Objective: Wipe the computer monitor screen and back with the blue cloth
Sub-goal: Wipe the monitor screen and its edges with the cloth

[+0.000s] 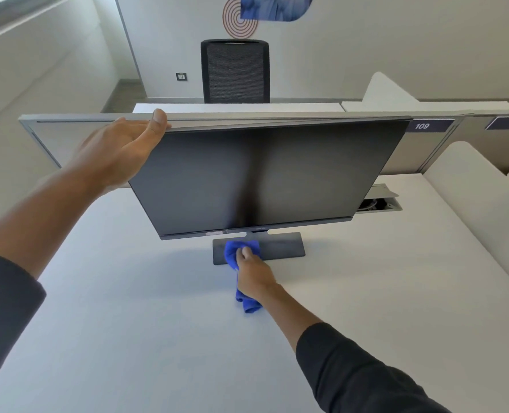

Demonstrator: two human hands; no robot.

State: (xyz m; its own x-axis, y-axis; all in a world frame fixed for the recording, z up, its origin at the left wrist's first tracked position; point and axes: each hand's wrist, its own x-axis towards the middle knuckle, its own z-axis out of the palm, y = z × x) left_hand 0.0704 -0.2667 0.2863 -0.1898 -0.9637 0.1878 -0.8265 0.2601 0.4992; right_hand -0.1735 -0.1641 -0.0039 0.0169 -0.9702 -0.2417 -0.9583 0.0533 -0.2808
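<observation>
One view only: your head camera, wide-angle, looks forward and down from above the desk [157,338], close on the monitor [262,174].

Left hand [122,150] reaches up, thumb hooked over an edge; right hand [251,271] stretched forward, fingers bunched closed around something.

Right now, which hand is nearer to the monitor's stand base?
The right hand: it holds the blue cloth on the stand base. The left hand is up at the monitor's top left corner, gripping it.
</observation>
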